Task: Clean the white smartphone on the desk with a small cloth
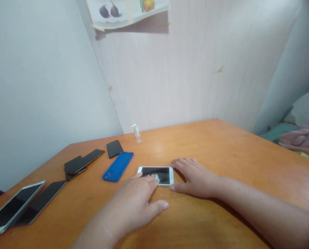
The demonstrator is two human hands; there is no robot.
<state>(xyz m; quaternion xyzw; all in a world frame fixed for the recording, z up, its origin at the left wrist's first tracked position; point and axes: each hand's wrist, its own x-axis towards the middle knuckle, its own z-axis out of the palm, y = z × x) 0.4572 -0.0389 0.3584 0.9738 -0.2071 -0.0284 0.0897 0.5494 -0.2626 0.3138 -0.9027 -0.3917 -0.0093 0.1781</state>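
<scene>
A white smartphone (pixel 165 176) lies face up on the wooden table, its long side running left to right. My left hand (pixel 137 193) rests over its left part, fingers laid flat on the dark screen and thumb stretched apart. Beside those fingertips is a small whitish patch (pixel 156 178); I cannot tell whether it is a smear, a reflection or a bit of material. At the phone's right end, my right hand (pixel 196 176) spans its width, thumb at the near corner and fingers at the far corner. Left of the phone lies a blue phone case (pixel 118 166), inside facing up.
A dark phone (pixel 114 148) lies behind the blue case. Further left are overlapping dark phones (pixel 85 162), a white tablet (pixel 16 207) and a dark tablet (pixel 44 200). A small clear pump bottle (pixel 137 134) stands near the wall. Fabric (pixel 302 140) lies beyond the table's right edge.
</scene>
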